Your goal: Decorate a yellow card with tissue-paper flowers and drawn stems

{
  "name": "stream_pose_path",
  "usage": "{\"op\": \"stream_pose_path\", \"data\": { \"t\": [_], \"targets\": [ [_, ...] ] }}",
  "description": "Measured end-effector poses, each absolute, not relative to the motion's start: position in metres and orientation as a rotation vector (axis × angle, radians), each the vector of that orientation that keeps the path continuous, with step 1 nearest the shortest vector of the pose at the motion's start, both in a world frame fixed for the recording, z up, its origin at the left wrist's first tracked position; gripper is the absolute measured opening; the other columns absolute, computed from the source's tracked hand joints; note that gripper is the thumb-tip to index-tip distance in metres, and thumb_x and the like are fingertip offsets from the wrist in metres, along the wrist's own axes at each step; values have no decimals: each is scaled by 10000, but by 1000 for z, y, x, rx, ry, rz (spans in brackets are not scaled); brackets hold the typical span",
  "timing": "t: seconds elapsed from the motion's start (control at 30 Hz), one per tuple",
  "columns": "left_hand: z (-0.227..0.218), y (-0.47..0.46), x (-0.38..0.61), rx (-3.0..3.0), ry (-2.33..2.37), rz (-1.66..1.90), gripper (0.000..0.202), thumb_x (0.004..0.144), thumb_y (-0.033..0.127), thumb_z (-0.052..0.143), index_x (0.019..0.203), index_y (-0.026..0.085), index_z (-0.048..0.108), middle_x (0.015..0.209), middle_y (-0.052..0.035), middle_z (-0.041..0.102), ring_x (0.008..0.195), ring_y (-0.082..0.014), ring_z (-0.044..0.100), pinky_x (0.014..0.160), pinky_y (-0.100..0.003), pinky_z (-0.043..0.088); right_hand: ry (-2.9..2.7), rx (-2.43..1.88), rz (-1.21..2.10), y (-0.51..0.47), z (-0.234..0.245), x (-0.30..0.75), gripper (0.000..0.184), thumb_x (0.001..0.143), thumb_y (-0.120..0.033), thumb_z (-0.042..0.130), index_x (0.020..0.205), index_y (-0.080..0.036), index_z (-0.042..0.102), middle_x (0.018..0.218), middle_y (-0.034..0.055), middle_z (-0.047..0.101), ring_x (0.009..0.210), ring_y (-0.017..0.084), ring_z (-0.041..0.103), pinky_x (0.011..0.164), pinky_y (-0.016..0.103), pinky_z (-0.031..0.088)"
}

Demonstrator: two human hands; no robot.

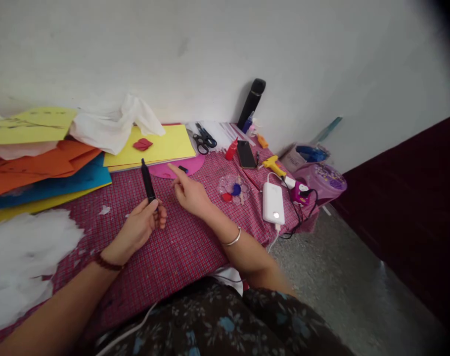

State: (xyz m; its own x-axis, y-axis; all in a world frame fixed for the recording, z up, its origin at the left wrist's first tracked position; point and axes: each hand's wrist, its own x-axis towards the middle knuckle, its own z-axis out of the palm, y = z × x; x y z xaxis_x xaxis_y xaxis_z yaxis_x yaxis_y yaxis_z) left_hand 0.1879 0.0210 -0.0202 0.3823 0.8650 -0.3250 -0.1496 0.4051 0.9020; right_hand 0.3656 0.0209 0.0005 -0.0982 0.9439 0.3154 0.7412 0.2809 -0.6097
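My left hand (141, 226) is closed round the lower end of a black marker (147, 181), which points up and away over the pink checked cloth (180, 247). My right hand (188, 192) rests on the cloth just right of it, index finger stretched out toward a pink foam disc (176, 168) and a small black cap (183, 169) lying on it. The other fingers of the right hand are loosely curled and hold nothing.
Yellow foam sheets (161, 143) carry a red paper shape (142, 144); orange and blue sheets (43, 170) lie left, white stuffing (21, 257) at the near left. Scissors (203, 138), a phone (246, 154), a power bank (273, 202), a glue gun (275, 165) and a black bottle (251, 103) sit right.
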Motion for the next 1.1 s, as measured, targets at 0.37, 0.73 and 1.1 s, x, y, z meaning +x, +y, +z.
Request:
{"op": "stream_pose_path", "data": {
  "t": [0.37, 0.73, 1.1],
  "targets": [
    [-26, 16, 187, 1167, 763, 835, 602, 823, 711, 553, 554, 191, 410, 564, 19, 478, 510, -97, 484, 507, -235, 441, -1658, -1935, 330, 47, -16, 387, 293, 958, -240, 432, 1101, -185, 682, 1037, 88, 742, 951, 220, 688, 866, 325, 489],
    [-30, 21, 176, 1592, 866, 988, 557, 897, 666, 473, 610, 188, 483, 565, 16, 485, 545, -119, 464, 540, -253, 372, -1539, -1860, 487, 102, -25, 385, 94, 831, -191, 627, 903, -160, 678, 1133, 149, 664, 1102, 268, 595, 1016, 418, 400],
    [-33, 23, 177, 1787, 996, 986, 284, 957, 365, 487, 1119, 160, 598, 794, -10, 647, 692, -152, 593, 637, -254, 448, -1068, -1203, 980, 41, -6, 424, 275, 793, -487, 582, 930, -264, 496, 602, -85, 423, 489, 96, 403, 506, 225, 373]
  ]
}}
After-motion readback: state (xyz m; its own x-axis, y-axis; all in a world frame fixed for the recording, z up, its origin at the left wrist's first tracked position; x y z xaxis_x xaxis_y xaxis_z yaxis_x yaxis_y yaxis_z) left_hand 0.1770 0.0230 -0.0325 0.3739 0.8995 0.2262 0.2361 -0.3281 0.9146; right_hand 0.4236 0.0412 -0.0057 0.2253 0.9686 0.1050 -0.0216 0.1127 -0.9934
